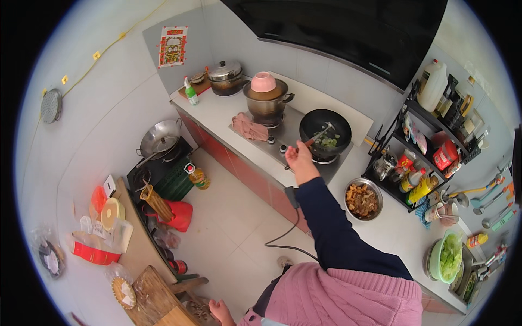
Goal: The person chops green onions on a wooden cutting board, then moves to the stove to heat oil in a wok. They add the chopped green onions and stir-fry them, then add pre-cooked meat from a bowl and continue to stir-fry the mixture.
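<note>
My right hand [302, 162] grips the wooden handle of a metal spatula [322, 133], whose blade rests inside a black wok [306, 131]. Chopped pale-green pieces [327, 141] lie in the wok's bottom. Low at the picture's lower edge, my left hand [221, 311] hangs with its fingers partly curled, near a wooden board [153, 291]; nothing is visible in it. Left of the wok, a steel pot [265, 108] stands on the other burner, with a pink bowl [263, 82] upside down on top. A pink cloth [248, 127] lies in front of that pot.
On the counter stands a steel bowl of browned food pieces [362, 199]. A black rack [401, 191] holds bottles and jars. At right, a green basin [439, 256] of lettuce sits by the sink [461, 285]. A dark range hood [342, 36] overhangs the stove. An oil bottle [198, 178] stands at left.
</note>
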Motion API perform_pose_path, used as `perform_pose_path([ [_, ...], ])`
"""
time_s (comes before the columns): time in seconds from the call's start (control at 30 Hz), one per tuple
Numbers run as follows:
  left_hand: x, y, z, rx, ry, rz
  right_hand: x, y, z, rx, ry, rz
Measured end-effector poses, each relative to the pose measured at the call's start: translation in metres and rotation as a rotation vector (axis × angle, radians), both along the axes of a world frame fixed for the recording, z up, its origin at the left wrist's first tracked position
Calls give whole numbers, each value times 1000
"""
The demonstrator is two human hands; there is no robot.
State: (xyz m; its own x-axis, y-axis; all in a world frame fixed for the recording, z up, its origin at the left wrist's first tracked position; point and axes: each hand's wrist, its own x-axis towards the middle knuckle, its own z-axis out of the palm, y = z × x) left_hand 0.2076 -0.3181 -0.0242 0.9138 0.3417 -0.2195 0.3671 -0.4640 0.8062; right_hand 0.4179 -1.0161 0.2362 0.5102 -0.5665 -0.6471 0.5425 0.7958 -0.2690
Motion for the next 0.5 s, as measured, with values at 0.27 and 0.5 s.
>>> perform_pose_path([
  [0.27, 4, -14, 16, -52, 39, -140, -129, -102, 20, -977, 1037, 463],
  [0.5, 5, -45, 43, -43, -4, -206, -248, -97, 113, -1270, 1103, 600],
])
